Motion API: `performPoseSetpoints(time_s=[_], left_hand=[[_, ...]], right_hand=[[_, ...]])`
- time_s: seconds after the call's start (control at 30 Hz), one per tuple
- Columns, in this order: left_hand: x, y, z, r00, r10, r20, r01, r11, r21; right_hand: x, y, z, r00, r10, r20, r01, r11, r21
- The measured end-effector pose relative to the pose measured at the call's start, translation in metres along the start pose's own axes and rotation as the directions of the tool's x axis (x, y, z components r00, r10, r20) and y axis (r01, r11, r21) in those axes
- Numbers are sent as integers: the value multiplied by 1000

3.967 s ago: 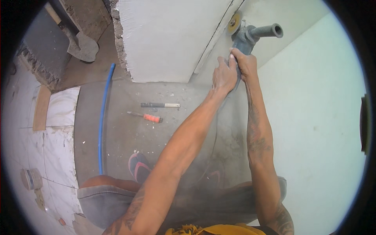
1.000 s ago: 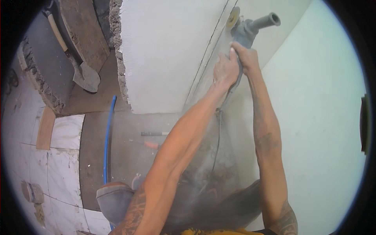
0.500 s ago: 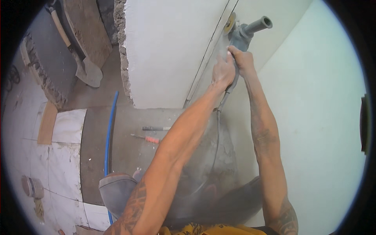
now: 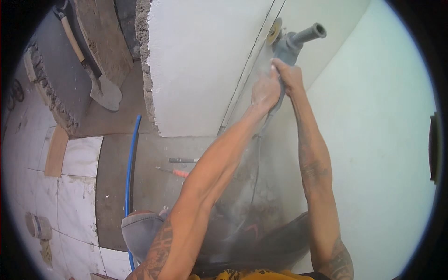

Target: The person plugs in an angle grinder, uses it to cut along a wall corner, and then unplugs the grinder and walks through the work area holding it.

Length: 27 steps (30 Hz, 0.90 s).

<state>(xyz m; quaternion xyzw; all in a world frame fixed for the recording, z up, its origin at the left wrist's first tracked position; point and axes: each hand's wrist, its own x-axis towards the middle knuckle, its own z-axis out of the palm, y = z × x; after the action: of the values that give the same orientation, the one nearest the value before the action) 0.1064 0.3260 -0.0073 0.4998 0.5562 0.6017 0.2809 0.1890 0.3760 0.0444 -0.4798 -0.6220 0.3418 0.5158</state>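
Observation:
Both hands grip a grey angle grinder (image 4: 285,50) up against the white wall (image 4: 200,60). My left hand (image 4: 266,93) is wrapped round its rear body, and my right hand (image 4: 290,77) closes on it just beside and above. The round yellowish disc (image 4: 274,31) stands edge-on at the wall, close to two long, near-parallel cut lines (image 4: 249,60). A side handle (image 4: 313,33) sticks out to the right, held by neither hand. From the grinder's tail a cord (image 4: 256,172) hangs toward the floor. Dust blurs the air under the tool.
On the grey floor lie a blue pipe (image 4: 131,163), a dark-handled tool (image 4: 182,160) and an orange-handled tool (image 4: 180,173). A shovel (image 4: 106,93) leans at the far left. White tiles (image 4: 77,200) cover the left floor, with a bucket (image 4: 38,226) on them.
The grinder and both hands sit slightly lower in the picture, as do the floor and shovel. The grip is the same, and dust haze around the cord looks thicker.

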Motion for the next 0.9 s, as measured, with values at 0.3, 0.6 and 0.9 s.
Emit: performPoseSetpoints(time_s=[0.3, 0.6, 0.9], left_hand=[[20, 91, -14, 997, 73, -3, -73, 996, -50], [29, 28, 0, 987, 160, -15, -160, 987, 3], [-13, 14, -4, 997, -77, 3, 77, 997, 0]], right_hand=[[28, -92, -23, 997, -71, -33, 73, 996, 49], [17, -55, -8, 999, -42, -19, 42, 999, 10], [-2, -5, 0, 997, 73, -3, -73, 996, 55]])
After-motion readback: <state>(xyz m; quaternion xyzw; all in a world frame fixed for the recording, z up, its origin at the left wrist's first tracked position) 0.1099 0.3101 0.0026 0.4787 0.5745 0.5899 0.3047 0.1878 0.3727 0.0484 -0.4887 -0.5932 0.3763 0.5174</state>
